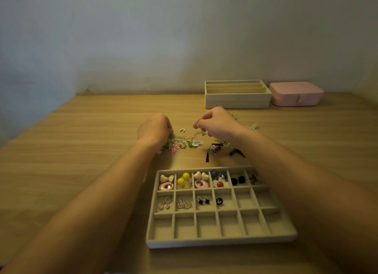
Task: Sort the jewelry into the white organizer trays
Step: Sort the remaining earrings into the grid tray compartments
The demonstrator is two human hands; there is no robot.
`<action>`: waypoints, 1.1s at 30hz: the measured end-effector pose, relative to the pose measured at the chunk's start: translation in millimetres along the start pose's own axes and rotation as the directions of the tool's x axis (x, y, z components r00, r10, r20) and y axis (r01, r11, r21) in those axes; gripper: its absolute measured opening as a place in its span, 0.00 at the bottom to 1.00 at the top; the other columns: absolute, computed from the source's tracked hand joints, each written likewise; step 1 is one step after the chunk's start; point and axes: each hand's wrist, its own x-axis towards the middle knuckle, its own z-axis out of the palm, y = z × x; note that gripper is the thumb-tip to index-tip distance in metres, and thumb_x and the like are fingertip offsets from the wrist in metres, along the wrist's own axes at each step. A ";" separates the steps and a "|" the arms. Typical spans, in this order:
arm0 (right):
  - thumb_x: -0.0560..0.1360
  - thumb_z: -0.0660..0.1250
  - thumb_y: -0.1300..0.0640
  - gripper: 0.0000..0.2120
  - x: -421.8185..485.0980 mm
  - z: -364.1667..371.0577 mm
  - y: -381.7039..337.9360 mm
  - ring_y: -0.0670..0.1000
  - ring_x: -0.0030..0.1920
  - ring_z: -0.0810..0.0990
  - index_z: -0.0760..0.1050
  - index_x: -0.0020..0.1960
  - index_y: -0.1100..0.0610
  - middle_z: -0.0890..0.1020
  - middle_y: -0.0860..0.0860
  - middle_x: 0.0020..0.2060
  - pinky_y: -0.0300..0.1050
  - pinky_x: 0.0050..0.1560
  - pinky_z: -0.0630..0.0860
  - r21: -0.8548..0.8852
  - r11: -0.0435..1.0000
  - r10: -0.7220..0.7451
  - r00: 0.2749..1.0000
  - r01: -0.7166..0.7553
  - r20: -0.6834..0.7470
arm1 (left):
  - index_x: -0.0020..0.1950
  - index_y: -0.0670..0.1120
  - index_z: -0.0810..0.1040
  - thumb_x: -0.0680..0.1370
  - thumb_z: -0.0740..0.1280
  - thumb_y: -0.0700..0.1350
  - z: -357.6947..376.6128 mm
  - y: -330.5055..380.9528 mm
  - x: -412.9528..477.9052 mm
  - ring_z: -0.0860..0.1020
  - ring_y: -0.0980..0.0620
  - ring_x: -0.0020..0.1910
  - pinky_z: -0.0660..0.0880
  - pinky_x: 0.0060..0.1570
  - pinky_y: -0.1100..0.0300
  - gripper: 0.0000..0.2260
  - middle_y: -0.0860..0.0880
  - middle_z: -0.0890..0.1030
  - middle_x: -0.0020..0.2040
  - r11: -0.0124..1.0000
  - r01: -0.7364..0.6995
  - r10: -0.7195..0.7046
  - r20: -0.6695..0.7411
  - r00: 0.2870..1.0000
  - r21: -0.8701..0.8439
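Right hand pinched thin chain, which trailed toward left hand. Left fingers curled into jewelry pile, grasp unclear. Compartment tray lay nearer than both hands.

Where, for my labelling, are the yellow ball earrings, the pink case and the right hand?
yellow ball earrings (186,176), head view, on the upper ball
pink case (295,90), head view, middle of its lid
right hand (217,122), head view, back of the hand
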 end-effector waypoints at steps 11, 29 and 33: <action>0.80 0.70 0.53 0.07 -20.3 -2.5 -9.2 0.47 0.46 0.85 0.79 0.58 0.51 0.84 0.47 0.48 0.41 0.47 0.84 0.291 0.949 -0.123 0.992 0.122 -0.015 | 0.50 0.42 0.83 0.80 0.67 0.48 -38.3 24.5 -37.0 0.74 0.53 0.37 0.72 0.37 0.59 0.10 0.52 0.81 0.37 0.608 0.056 0.050 0.109 0.993 -0.792; 0.77 0.72 0.63 0.05 -107.5 -34.1 2.7 0.50 0.41 0.87 0.83 0.53 0.60 0.87 0.54 0.40 0.42 0.43 0.84 0.292 0.953 -0.086 0.996 0.079 0.013 | 0.53 0.48 0.81 0.77 0.73 0.45 -48.3 63.2 -124.4 0.82 0.57 0.42 0.79 0.43 0.62 0.06 0.51 0.86 0.45 0.607 0.078 0.120 0.188 0.975 -0.791; 0.76 0.73 0.62 0.05 -125.7 -42.2 7.5 0.50 0.41 0.87 0.84 0.51 0.57 0.87 0.52 0.39 0.44 0.42 0.85 0.083 0.996 -0.049 0.982 0.034 0.183 | 0.47 0.55 0.85 0.76 0.74 0.49 -45.6 59.4 -138.0 0.79 0.64 0.40 0.77 0.45 0.60 0.02 0.57 0.84 0.42 0.868 -0.229 0.351 0.216 0.911 -0.441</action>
